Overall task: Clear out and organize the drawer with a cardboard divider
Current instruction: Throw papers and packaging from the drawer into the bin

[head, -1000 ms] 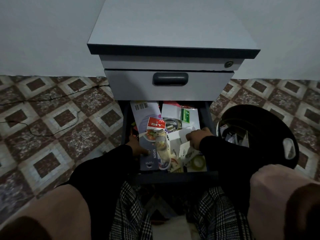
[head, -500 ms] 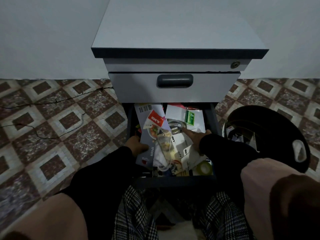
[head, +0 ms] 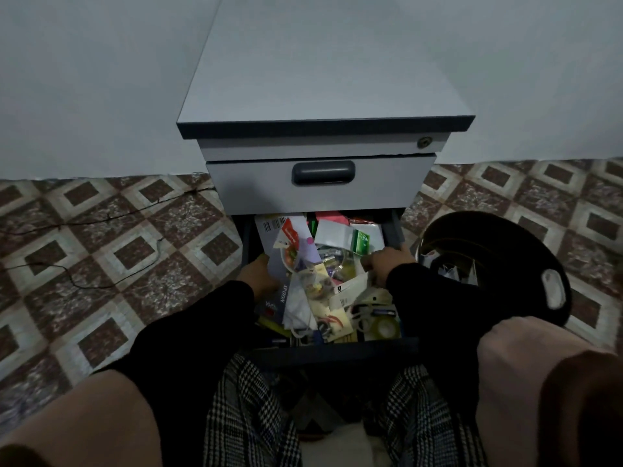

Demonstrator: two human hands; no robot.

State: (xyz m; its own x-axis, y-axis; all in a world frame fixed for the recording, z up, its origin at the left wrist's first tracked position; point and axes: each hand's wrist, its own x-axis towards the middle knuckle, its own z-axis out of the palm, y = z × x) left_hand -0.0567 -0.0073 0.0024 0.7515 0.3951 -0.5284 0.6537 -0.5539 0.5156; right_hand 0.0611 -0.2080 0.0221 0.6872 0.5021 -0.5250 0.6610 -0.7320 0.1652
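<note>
While the drawer [head: 392, 230] stands pulled out beneath the cabinet [head: 320, 96] and is heaped to the brim, we judge that we are at the clearing-out step, with no cardboard divider in sight yet. Our left hand [head: 258, 276] curls round the edge of a flat purple packet [head: 281, 281] marked SPOON at the drawer's left side, while our right hand [head: 387, 264] has its fingers bent down into the clutter at the right; we cannot tell what, if anything, it grips there. The load looks loose and mixed: a barcoded card at the back, a red-labelled sachet [head: 290, 234], a green-and-white pack [head: 362, 241], crumpled wrappers, a tape roll [head: 382, 326] near the front wall. Next, we think, both hands must gather a bundle and lift it free without slippery packets sliding off, perhaps toward the black bin [head: 526, 261] that stands just beside the drawer on our right, its lid tipped open.
</note>
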